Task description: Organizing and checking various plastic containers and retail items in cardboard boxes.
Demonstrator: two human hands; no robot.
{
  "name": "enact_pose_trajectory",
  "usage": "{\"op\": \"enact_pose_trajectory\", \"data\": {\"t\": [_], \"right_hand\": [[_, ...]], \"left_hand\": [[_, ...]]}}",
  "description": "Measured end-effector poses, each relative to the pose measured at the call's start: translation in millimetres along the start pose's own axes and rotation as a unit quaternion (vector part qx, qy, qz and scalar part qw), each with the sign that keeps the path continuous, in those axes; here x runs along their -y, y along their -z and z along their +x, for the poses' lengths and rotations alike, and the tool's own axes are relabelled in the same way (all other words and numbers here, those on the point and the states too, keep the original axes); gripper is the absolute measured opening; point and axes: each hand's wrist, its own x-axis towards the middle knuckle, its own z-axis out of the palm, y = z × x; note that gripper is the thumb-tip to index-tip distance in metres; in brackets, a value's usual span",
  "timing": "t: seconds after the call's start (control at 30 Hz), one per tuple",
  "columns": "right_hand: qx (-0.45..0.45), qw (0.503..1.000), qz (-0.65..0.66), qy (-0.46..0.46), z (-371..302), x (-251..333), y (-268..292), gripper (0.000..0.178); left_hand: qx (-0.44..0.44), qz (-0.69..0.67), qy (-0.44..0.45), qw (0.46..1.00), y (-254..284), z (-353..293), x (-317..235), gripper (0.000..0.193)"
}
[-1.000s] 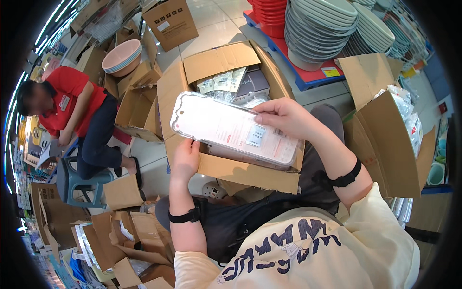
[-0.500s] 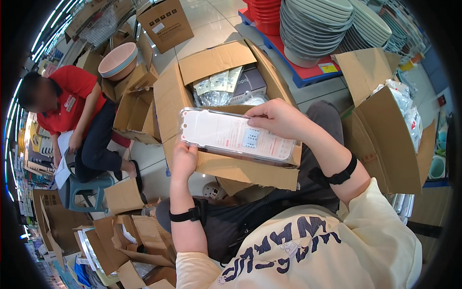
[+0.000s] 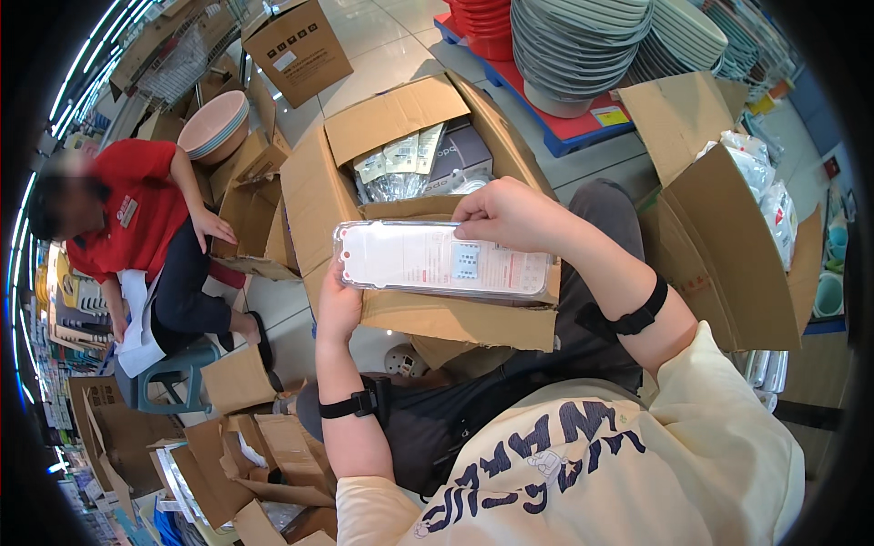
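Note:
Held nearly level between my hands is a long, flat package (image 3: pixel 391 259) of clear plastic with a pale pinkish-white printed card inside. My left hand (image 3: pixel 340 305) grips its left end, thumb at the edge and the other fingers mostly hidden. My right hand (image 3: pixel 510 216) pinches the upper long edge, right of the middle. The package is over the near side of an open cardboard box (image 3: pixel 396 116). Inside that box lie clear plastic packets with white labels (image 3: pixel 399 162) and a dark grey-purple carton (image 3: pixel 464 148).
At left, a person in a red shirt (image 3: pixel 137 209) sits on a blue-grey stool (image 3: pixel 177 378) with papers. An open carton of bagged goods (image 3: pixel 728 246) stands right. Stacked basins (image 3: pixel 578 55) occupy a red-and-blue platform (image 3: pixel 569 127). More opened cartons (image 3: pixel 282 455) lie lower left.
The package has swung closer to level, its right end rising slightly, with both hands still gripping it. The seated person's nearer hand has moved from the papers to the knee.

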Motion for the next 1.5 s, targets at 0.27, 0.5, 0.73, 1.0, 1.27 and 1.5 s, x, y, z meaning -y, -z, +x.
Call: {"op": "enact_pose_trajectory", "data": {"t": [0.27, 0.5, 0.73, 1.0, 1.27, 1.5], "right_hand": [[-0.006, 1.0, -0.011, -0.002, 2, -1, -1, 0.026], [-0.001, 1.0, -0.005, -0.009, 3, 0, -2, 0.026], [-0.006, 1.0, -0.014, -0.005, 2, -1, -2, 0.026], [-0.009, 1.0, -0.005, 0.022, 9, -3, -5, 0.025], [-0.023, 0.999, 0.032, 0.004, 1, -13, -8, 0.018], [-0.016, 0.995, 0.06, -0.072, -1, 1, -6, 0.019]], "left_hand": [[-0.002, 0.002, -0.011, 1.0, 1, 1, 1, 0.031], [0.005, 0.012, -0.005, 1.0, -2, -2, -5, 0.034], [0.004, 0.011, -0.006, 1.0, 0, 0, 0, 0.033], [0.018, -0.022, 0.004, 1.0, 4, 1, -3, 0.035], [0.0, 0.076, -0.084, 0.994, -2, 4, 11, 0.04], [0.01, 0.087, -0.096, 0.991, -5, 3, 3, 0.041]]}}
